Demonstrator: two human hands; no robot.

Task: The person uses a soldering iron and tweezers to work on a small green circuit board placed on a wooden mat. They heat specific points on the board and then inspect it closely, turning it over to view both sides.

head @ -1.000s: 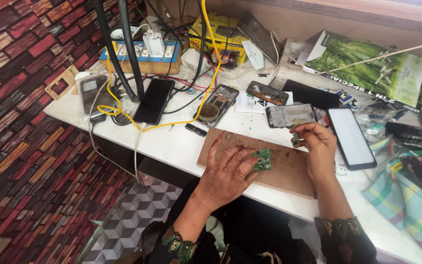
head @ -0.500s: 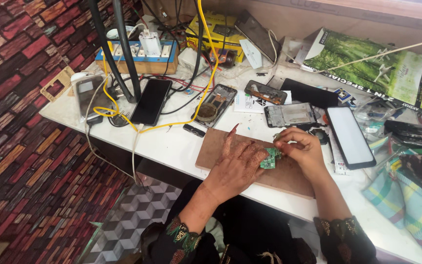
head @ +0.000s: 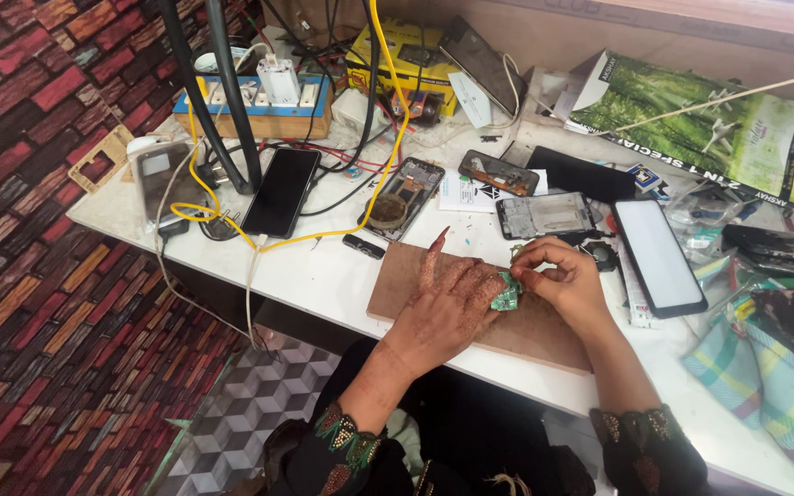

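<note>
The left hand [head: 452,298] lies flat, fingers spread, on a brown wooden board [head: 544,331] and pins the edge of a small green circuit board [head: 508,292]. The right hand [head: 567,280] meets it from the other side, fingertips pinched narrow on that circuit board, which sits between the two hands on the wooden board. Just beyond the right hand lies an opened phone frame [head: 544,215]; to its right, a phone with a white screen [head: 658,255]. Beyond the left hand, on the white counter [head: 323,271], rest another opened phone [head: 403,196] and a black phone [head: 280,191], crossed by a yellow cable [head: 388,138]. Farthest off stands a power strip [head: 255,106].
</note>
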